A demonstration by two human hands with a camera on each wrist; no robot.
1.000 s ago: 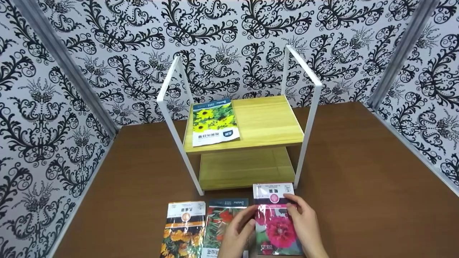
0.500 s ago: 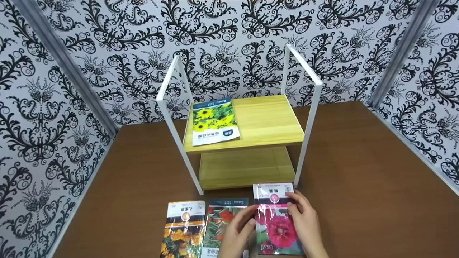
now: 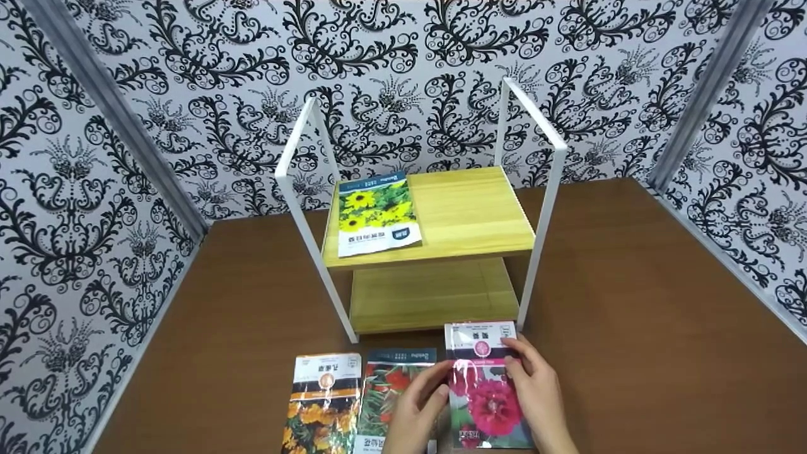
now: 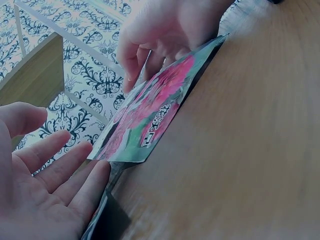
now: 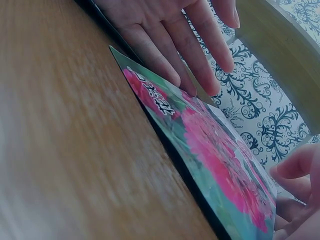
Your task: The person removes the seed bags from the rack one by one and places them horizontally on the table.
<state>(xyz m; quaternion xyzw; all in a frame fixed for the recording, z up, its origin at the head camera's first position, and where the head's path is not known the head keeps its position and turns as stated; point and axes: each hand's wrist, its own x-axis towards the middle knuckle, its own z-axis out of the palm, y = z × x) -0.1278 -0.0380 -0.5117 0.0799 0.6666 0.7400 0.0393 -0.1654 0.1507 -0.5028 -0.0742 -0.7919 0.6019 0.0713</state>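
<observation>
A seed packet (image 3: 482,391) with a large pink flower lies on the table in front of the shelf. My left hand (image 3: 416,407) rests at its left edge, above a red-flower packet (image 3: 384,378) that it partly covers. In the left wrist view the fingers (image 4: 65,160) of this hand are spread and fairly straight, fingertips right by the pink packet. My right hand (image 3: 536,384) is at the pink packet's right edge, thumb and index finger loosely bent over its upper corner. An orange-flower packet (image 3: 325,403) lies furthest left in the row.
A two-tier wooden shelf (image 3: 473,208) with white metal side frames stands behind the packets. A yellow-sunflower packet (image 3: 378,217) lies on the left of its upper board. Patterned walls (image 3: 403,75) enclose the brown table (image 3: 637,315) at the back and sides.
The right hand's fingers have shifted very slightly at the packet's upper right edge. The left hand and the packets hold their places.
</observation>
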